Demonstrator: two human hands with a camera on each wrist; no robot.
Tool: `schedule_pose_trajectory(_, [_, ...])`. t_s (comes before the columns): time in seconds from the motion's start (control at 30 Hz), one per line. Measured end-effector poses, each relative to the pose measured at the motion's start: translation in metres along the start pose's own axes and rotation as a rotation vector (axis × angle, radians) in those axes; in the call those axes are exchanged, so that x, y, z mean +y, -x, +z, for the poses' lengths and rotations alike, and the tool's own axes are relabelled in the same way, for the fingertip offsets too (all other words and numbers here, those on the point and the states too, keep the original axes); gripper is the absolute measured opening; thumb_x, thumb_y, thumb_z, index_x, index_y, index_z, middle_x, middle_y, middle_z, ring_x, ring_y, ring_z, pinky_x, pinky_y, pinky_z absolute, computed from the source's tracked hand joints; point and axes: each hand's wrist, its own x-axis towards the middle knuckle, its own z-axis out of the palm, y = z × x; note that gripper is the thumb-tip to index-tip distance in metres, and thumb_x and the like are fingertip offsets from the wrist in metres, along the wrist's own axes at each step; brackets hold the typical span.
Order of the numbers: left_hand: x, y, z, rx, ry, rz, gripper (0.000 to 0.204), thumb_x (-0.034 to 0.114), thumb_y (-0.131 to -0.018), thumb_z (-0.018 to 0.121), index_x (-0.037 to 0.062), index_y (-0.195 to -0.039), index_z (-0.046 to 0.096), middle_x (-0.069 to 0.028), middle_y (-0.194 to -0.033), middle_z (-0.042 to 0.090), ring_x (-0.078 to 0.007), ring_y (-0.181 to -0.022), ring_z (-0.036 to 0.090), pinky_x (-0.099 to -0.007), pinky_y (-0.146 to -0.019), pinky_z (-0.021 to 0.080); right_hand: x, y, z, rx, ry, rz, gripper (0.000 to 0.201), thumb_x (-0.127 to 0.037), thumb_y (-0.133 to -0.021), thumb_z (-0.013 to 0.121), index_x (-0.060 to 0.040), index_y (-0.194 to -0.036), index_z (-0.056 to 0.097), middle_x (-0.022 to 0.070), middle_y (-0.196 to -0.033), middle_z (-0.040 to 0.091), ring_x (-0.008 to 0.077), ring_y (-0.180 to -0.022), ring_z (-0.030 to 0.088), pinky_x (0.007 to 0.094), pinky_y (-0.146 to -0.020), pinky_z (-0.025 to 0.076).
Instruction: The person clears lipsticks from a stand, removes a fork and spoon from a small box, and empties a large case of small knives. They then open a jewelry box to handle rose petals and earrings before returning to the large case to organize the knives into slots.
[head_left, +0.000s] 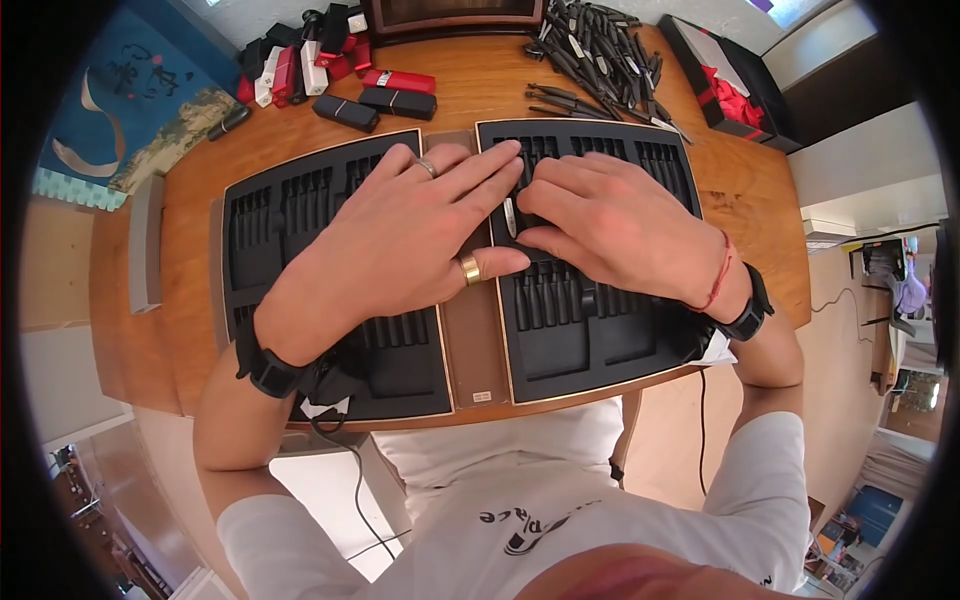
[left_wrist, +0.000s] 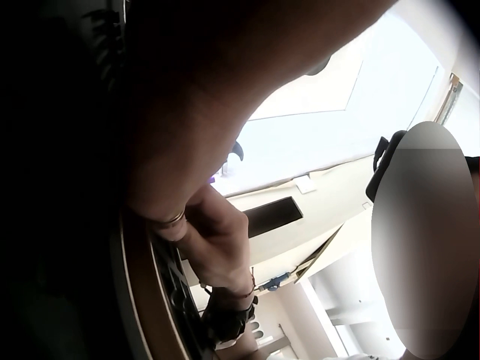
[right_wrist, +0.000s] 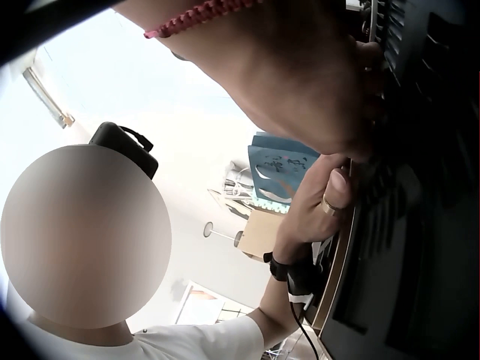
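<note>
A book-like case lies spread out with a left black tray (head_left: 400, 385) and a right black tray (head_left: 640, 345), both moulded with slots. A brown spine (head_left: 475, 350) joins them. My left hand (head_left: 400, 225) reaches across the spine with fingers extended, fingertips at the right tray's upper left and thumb over its edge. Next to it, my right hand (head_left: 620, 220) bends its fingers down over the right tray; its fingertips are hidden and I cannot tell if they pinch anything. Between the hands shows a slim dark piece with a silver label (head_left: 510, 217).
Behind the right tray is a heap of slim black pieces (head_left: 600, 60). Red, white and black blocks (head_left: 290, 70) pile up at the back left, with black oblong cases (head_left: 398, 103) before them. An open black box (head_left: 735, 90) holds red cloth. A blue bag (head_left: 130, 90) stands left.
</note>
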Motion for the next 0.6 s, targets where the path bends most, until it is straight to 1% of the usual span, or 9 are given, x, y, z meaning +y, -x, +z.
schedule_pose_trajectory(0.07, [-0.003, 0.001, -0.001, -0.007, -0.007, 0.02, 0.076, 0.055, -0.102, 0.069, 0.004, -0.157, 0.056, -0.0101, -0.167, 0.052, -0.0311, -0.141, 0.055, -0.0467, -0.11, 0.043, -0.001, 0.001, 0.001, 0.001, 0.062, 0.003, 0.023, -0.019, -0.097, 0.078, -0.0044, -0.108, 0.064, 0.0107, -0.103, 0.067, 0.0314, -0.095, 0.068, 0.0431, -0.087, 0.052])
schedule_pose_trajectory(0.1, [-0.003, 0.001, -0.001, -0.018, -0.018, 0.042, 0.075, 0.054, -0.101, 0.071, 0.0045, -0.155, 0.058, -0.0108, -0.167, 0.053, -0.0316, -0.141, 0.055, -0.0467, -0.11, 0.043, -0.001, 0.001, 0.003, -0.007, 0.058, 0.005, 0.023, -0.019, -0.097, 0.078, -0.0044, -0.108, 0.064, 0.0107, -0.103, 0.067, 0.0314, -0.095, 0.068, 0.0431, -0.087, 0.052])
schedule_pose_trajectory(0.17, [-0.002, 0.002, -0.003, -0.027, -0.016, 0.047, 0.073, 0.054, -0.101, 0.072, 0.005, -0.153, 0.06, -0.0112, -0.166, 0.053, -0.0321, -0.14, 0.055, -0.047, -0.109, 0.044, 0.0, 0.002, 0.007, 0.047, 0.055, -0.012, 0.021, -0.019, -0.097, 0.078, -0.006, -0.109, 0.066, 0.0091, -0.103, 0.066, 0.0293, -0.095, 0.067, 0.0414, -0.088, 0.048])
schedule_pose_trajectory(0.3, [-0.002, 0.003, -0.005, -0.045, -0.016, 0.048, 0.069, 0.053, -0.1, 0.073, 0.0063, -0.15, 0.063, -0.0116, -0.164, 0.055, -0.0331, -0.139, 0.056, -0.0481, -0.108, 0.045, 0.002, 0.003, 0.009, 0.057, 0.005, -0.019, 0.017, -0.019, -0.097, 0.077, -0.0068, -0.108, 0.07, 0.0081, -0.106, 0.066, 0.0284, -0.098, 0.066, 0.0411, -0.087, 0.049])
schedule_pose_trajectory(0.37, [-0.001, 0.003, -0.005, -0.034, -0.01, 0.045, 0.069, 0.053, -0.1, 0.073, 0.0066, -0.15, 0.063, -0.0114, -0.164, 0.056, -0.0331, -0.139, 0.057, -0.0483, -0.108, 0.045, 0.002, 0.004, 0.004, 0.024, -0.022, -0.038, 0.015, -0.016, -0.096, 0.076, -0.0059, -0.107, 0.075, 0.0079, -0.109, 0.067, 0.028, -0.101, 0.066, 0.0411, -0.089, 0.049])
schedule_pose_trajectory(0.4, [0.0, 0.004, -0.005, -0.023, -0.004, 0.044, 0.068, 0.053, -0.1, 0.073, 0.0068, -0.15, 0.063, -0.0112, -0.163, 0.056, -0.033, -0.139, 0.057, -0.0484, -0.107, 0.045, 0.001, 0.005, 0.001, 0.022, -0.024, -0.041, 0.015, -0.016, -0.096, 0.076, -0.0059, -0.107, 0.075, 0.0079, -0.109, 0.067, 0.028, -0.101, 0.066, 0.0411, -0.089, 0.049])
schedule_pose_trajectory(0.47, [-0.001, 0.003, -0.003, -0.02, -0.006, 0.039, 0.068, 0.053, -0.101, 0.073, 0.007, -0.15, 0.063, -0.0109, -0.163, 0.056, -0.0329, -0.139, 0.057, -0.0483, -0.107, 0.045, -0.001, 0.006, -0.004, -0.049, 0.006, -0.025, 0.016, -0.011, -0.094, 0.074, -0.0051, -0.108, 0.078, 0.0077, -0.111, 0.068, 0.0281, -0.104, 0.065, 0.0412, -0.092, 0.049])
schedule_pose_trajectory(0.6, [-0.001, 0.004, 0.0, -0.011, -0.007, 0.034, 0.067, 0.052, -0.101, 0.072, 0.0075, -0.15, 0.063, -0.0102, -0.163, 0.057, -0.0327, -0.139, 0.056, -0.0479, -0.107, 0.045, -0.004, 0.01, -0.012, -0.072, 0.011, -0.04, 0.019, -0.008, -0.091, 0.073, -0.005, -0.11, 0.078, 0.0086, -0.114, 0.067, 0.0279, -0.107, 0.065, 0.0413, -0.095, 0.049])
